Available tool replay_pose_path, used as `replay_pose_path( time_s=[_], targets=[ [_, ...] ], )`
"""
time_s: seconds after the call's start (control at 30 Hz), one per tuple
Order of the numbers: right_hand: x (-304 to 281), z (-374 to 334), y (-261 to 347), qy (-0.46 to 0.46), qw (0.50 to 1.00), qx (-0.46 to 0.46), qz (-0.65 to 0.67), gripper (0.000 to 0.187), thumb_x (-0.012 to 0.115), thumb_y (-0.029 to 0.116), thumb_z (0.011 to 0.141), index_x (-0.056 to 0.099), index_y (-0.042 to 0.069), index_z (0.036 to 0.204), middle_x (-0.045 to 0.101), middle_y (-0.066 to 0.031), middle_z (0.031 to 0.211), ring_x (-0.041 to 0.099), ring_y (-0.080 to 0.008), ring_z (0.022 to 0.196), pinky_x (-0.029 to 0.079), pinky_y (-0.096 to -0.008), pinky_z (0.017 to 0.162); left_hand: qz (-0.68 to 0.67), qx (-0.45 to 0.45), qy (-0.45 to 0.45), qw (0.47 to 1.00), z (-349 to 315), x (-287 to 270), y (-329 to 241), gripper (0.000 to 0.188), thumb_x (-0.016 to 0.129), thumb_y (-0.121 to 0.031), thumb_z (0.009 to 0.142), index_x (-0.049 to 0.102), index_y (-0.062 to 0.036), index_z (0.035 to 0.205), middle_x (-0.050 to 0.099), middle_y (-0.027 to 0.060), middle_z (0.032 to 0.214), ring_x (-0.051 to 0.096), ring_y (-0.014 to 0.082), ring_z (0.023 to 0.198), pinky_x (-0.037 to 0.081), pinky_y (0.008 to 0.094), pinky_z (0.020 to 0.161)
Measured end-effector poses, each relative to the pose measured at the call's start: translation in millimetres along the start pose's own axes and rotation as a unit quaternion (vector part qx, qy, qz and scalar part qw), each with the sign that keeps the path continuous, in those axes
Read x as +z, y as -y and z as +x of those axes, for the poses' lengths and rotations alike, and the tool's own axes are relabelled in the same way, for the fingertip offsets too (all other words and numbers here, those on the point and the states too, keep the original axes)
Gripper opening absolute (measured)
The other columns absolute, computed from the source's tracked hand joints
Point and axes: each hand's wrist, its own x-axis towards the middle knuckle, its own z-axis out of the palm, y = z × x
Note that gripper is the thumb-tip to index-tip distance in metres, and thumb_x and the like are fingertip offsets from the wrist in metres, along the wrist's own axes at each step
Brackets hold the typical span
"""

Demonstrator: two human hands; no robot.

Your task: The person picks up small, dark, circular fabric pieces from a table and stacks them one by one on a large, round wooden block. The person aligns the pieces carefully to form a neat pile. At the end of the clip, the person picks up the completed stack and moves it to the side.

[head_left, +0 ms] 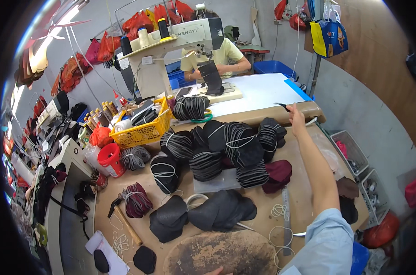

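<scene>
My right arm, in a light blue sleeve, reaches far across the workbench. At its end my right hand (297,120) is closed on a thin, dark, pointed piece (282,107), too small to name more exactly, beside a brown roll (304,111) along the bench's far edge. Only fingertips of my left hand (217,271) show at the lower edge, over a worn round wooden block (219,251); the rest is cut off. Beyond the block lie two stacks of black cut pieces (224,211). Behind them is a heap of string-tied black bundles (242,144).
A hammer (129,224), loose cord (121,243) and a steel ruler (287,215) lie around the block. A yellow basket (144,134) and red bucket (111,160) stand at left. Across the bench, another person (231,57) sits behind a sewing machine (171,50). White baskets (350,151) stand right.
</scene>
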Motion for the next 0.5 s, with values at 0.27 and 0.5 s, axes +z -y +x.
replay_pose_path(
  time_s=[0.27,0.5],
  targets=[
    [14.2,-271.7,188.9,0.485,0.867,0.056,-0.103,0.010,0.064,0.004,0.088,0.061,-0.001,0.096,0.065,-0.0048,0.084,0.063,-0.0106,0.078,0.050,-0.0228,0.070,-0.314,-0.079,-0.007,0.946,9.0,-0.5,21.9,0.047,0.063,-0.015,0.090,0.047,0.0046,0.129,0.052,0.0189,0.126,0.054,0.0264,0.114,0.041,0.0355,0.099],
    [25.0,-391.4,213.0,0.653,0.722,0.190,-0.130,0.020,0.061,-0.004,0.087,0.056,-0.004,0.107,0.063,-0.0055,0.094,0.063,-0.0096,0.084,0.051,-0.0226,0.074,-0.627,-0.086,0.137,0.762,52.6,-67.0,-47.6,0.032,0.046,-0.017,0.100,0.057,0.0049,0.120,0.063,0.0141,0.112,0.060,0.0173,0.102,0.048,0.0307,0.089]
  ],
)
